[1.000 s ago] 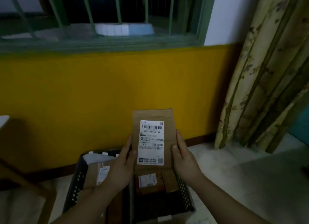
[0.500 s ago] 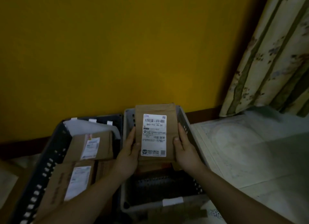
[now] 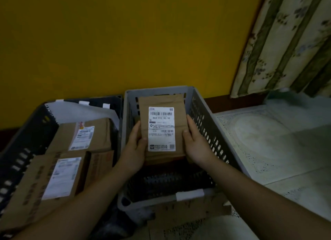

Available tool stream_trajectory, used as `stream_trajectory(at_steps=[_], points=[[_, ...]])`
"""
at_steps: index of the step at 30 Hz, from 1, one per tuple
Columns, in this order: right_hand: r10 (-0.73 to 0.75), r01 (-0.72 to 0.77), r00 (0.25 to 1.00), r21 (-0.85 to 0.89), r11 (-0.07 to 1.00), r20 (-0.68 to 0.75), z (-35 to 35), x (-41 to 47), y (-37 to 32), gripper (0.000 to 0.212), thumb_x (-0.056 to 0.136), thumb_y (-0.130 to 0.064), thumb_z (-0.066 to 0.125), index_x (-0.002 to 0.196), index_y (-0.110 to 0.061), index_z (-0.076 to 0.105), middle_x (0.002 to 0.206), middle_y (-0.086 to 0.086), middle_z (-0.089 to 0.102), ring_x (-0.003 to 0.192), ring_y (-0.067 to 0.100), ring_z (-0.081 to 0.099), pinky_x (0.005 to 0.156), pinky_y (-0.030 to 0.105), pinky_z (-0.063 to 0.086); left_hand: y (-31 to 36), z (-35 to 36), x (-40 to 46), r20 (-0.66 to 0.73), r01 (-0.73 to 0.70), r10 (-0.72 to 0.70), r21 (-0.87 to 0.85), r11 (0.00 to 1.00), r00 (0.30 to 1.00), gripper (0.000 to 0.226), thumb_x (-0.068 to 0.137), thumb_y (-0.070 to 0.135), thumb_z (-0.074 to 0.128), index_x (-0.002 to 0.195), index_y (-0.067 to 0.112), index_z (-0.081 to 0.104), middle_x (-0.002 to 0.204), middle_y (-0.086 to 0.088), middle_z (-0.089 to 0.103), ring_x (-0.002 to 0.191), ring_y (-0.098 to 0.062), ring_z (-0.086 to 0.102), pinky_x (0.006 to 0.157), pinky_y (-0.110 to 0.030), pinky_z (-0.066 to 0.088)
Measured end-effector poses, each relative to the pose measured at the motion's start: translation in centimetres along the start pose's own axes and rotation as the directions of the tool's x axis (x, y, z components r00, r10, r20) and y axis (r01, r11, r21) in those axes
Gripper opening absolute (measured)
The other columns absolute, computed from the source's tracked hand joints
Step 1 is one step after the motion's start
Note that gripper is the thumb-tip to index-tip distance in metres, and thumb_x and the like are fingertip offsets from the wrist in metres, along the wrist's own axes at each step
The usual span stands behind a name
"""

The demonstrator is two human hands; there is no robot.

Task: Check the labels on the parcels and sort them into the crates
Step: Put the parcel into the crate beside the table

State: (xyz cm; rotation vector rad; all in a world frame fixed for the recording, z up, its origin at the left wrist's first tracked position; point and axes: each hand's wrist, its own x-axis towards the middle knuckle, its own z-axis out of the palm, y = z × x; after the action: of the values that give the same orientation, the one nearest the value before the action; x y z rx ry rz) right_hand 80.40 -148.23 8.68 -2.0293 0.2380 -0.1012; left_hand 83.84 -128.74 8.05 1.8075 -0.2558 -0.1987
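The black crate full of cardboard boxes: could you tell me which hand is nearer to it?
Left. The left hand grips the parcel's edge facing the black crate; the right hand grips the far edge.

- Views: one, a head-worn wide-angle camera; no second view to overlap with.
- Facing: forward and steeply down, toward the foot of a yellow wall point(image 3: 125, 42).
- Range: close; both forearms enter from the bottom edge, and the grey crate point(image 3: 206, 118) fills the centre.
- Edges: dark crate point(image 3: 23, 141) at left, curtain point(image 3: 286, 42) at upper right, tiled floor point(image 3: 277, 150) at right.
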Motion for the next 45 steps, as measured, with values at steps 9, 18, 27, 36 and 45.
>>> stream_trajectory(at_steps=[9,18,27,36,45], points=[[0.007,-0.016,0.999,0.162,0.987,0.052,0.1,0.1,0.0,0.038,0.104,-0.031,0.038,0.139,-0.044,0.039,0.115,-0.024,0.057,0.103,-0.003,0.059,0.086,0.019,0.048,0.0,-0.8,-0.1,0.001,-0.012,0.012,-0.037,0.999,1.0,0.048,0.103,0.021,0.039,0.14,0.043,0.019,0.128,0.018,0.048,0.12,-0.005,0.048,0.088,-0.015,0.043],[0.125,-0.149,0.972,0.115,0.982,0.198,-1.3,0.5,-0.2,0.034,0.103,-0.026,0.042,0.136,-0.028,0.051,0.12,-0.005,0.063,0.092,-0.001,0.061,0.062,0.006,0.046,0.3,-0.3,-0.9,0.035,0.079,-0.077,-0.08,0.994,0.996,0.067,0.098,0.018,0.051,0.149,0.034,0.011,0.114,0.018,0.05,0.1,0.006,0.053,0.066,-0.007,0.047],[0.161,-0.138,0.972,-0.137,0.981,0.17,-1.8,0.5,0.0,0.024,0.104,-0.024,0.039,0.112,-0.022,0.061,0.104,-0.001,0.065,0.087,0.012,0.063,0.064,0.02,0.046,0.3,-0.8,-0.5,0.033,-0.077,0.071,0.227,0.971,0.997,0.088,0.081,0.025,0.076,0.147,0.036,0.018,0.149,0.006,0.035,0.133,0.0,0.039,0.11,-0.035,0.039],[0.031,0.107,0.965,-0.499,0.86,0.261,-1.1,1.1,0.9,0.032,0.102,-0.021,0.043,0.128,-0.023,0.06,0.122,-0.001,0.059,0.115,0.02,0.054,0.092,0.022,0.036,-1.4,-1.7,-0.6,0.457,-0.372,-0.178,0.852,0.367,0.871,0.103,0.081,0.055,0.066,0.15,0.041,-0.01,0.144,0.004,-0.042,0.132,-0.018,-0.038,0.116,-0.052,-0.006],[0.235,0.195,0.811,-0.625,0.756,0.536,0.7,4.8,1.5,0.037,0.101,-0.022,0.046,0.138,-0.021,0.052,0.138,0.006,0.053,0.122,0.022,0.051,0.103,0.029,0.037,-2.3,-0.5,-1.0,0.51,-0.475,-0.322,0.86,0.187,0.797,0.102,0.081,0.062,0.06,0.152,0.035,-0.008,0.157,-0.004,-0.026,0.142,-0.026,-0.029,0.111,-0.054,-0.019]])
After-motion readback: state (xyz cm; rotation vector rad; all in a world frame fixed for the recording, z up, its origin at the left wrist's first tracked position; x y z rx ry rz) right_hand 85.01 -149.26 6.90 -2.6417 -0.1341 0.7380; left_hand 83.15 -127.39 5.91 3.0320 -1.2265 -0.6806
